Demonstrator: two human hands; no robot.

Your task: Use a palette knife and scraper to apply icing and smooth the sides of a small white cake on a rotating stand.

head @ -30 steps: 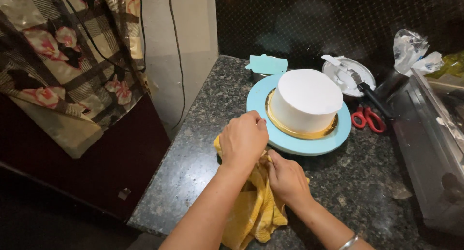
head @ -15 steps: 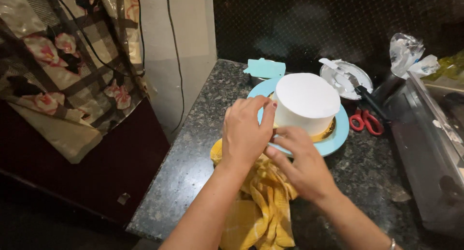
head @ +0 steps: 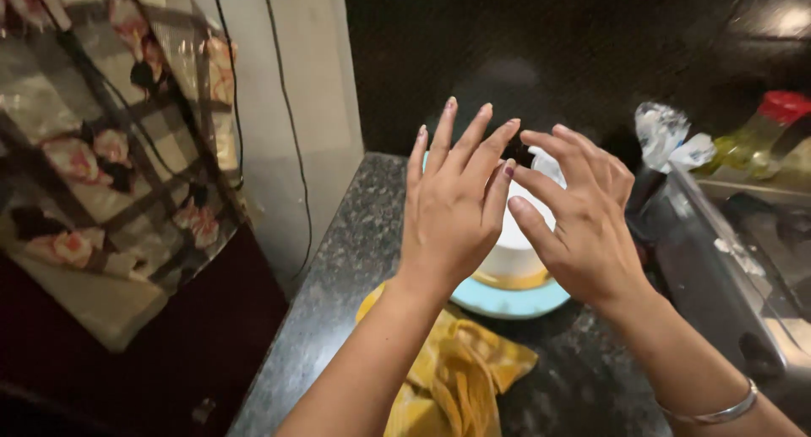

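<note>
Two hands (head: 515, 213) above one cake (head: 517, 249)

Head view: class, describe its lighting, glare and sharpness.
Head view: warm, dim light; the dark wall behind nearly swallows detail, with a soft glare patch at upper right. The left hand and right hand are fairly sharp and hide most of the white cake; the yellow cloth looks slightly soft.

Two packages seen, no labels, signs or screens. A clear bottle (head: 754, 133) of yellow liquid with a red cap stands at far right on the counter (head: 355, 234). Left of it, a crumpled clear plastic bag (head: 667, 137), possibly a wrapper; blurred.
</note>
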